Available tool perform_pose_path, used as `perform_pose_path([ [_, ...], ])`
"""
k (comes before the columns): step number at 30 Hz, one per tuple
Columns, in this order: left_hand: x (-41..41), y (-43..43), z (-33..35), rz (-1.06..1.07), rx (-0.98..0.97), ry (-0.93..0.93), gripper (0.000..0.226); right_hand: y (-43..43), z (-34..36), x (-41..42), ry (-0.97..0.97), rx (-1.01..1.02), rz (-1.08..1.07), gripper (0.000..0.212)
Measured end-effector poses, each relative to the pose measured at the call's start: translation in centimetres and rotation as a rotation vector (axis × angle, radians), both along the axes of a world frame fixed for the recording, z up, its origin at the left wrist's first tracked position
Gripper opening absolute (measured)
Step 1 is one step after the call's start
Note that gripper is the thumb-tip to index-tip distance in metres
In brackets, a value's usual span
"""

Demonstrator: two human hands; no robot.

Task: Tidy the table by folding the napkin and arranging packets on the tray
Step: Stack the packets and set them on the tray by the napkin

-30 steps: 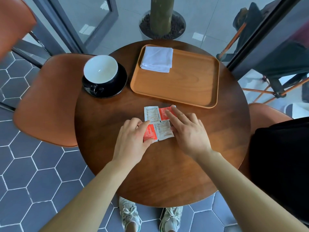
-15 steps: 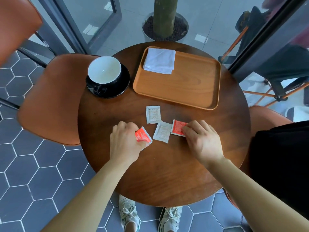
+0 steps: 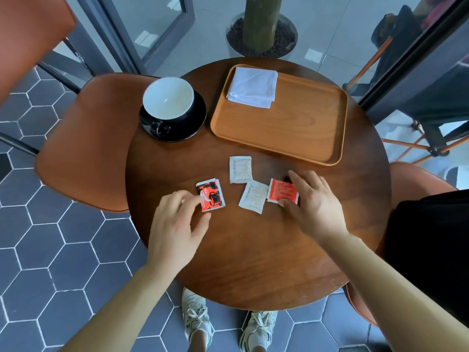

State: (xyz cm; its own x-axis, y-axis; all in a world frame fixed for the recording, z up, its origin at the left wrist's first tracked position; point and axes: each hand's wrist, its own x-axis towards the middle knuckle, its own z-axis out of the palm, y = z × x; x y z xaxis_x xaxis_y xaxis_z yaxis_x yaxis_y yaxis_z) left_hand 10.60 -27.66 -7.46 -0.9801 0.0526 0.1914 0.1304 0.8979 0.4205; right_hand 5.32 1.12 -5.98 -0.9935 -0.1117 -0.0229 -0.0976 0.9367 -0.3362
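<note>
Packets lie mid-table: red-black packet (image 3: 211,194) under left hand (image 3: 175,228) fingertips (fingers loose, not clamped), two white packets (image 3: 240,169) (image 3: 253,197) centre, red packet (image 3: 282,191) pinched flat between right hand (image 3: 313,204) thumb and fingers. Folded napkin (image 3: 252,86) sits in tray (image 3: 304,128) far-left corner; cup on saucer (image 3: 172,107) at table's far left.

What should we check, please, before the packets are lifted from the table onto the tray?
1. Napkin folded, lying in the tray's far left corner: ok.
2. Tray floor bare beside the napkin, room for packets: ok.
3. Four packets on the table, none on the tray: not ok.
4. Left hand fingertips at the red-and-black packet, grip closed: cannot tell.
5. Right hand gripping the red packet: cannot tell.
6. Two white packets free of either hand: ok.
</note>
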Motion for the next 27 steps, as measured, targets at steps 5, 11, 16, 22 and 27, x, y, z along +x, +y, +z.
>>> perform_pose_path([
  [5, -2.7, 0.9, -0.3, 0.091, -0.101, -0.111, 0.068, -0.4, 0.7, -0.5, -0.081, 0.016, -0.086, 0.041],
  [11, -3.0, 0.6, -1.1, 0.11, -0.108, -0.117, 0.072, -3.2, 2.0, 0.4, 0.063, -0.256, -0.135, 0.022],
  [16, -2.8, 0.2, -0.6, 0.09, -0.106, -0.136, 0.072, -8.4, 3.0, 0.6, 0.105, -0.179, 0.128, 0.009],
  [22, -2.2, -1.1, -0.5, 0.042, 0.031, -0.124, 0.055, -7.2, 1.8, 1.7, 0.084, -0.225, 0.086, 0.008],
  [27, -2.2, -0.9, -1.4, 0.079, 0.035, -0.084, 0.06, -8.7, 1.3, -0.7, -0.009, -0.029, 0.141, 0.035],
])
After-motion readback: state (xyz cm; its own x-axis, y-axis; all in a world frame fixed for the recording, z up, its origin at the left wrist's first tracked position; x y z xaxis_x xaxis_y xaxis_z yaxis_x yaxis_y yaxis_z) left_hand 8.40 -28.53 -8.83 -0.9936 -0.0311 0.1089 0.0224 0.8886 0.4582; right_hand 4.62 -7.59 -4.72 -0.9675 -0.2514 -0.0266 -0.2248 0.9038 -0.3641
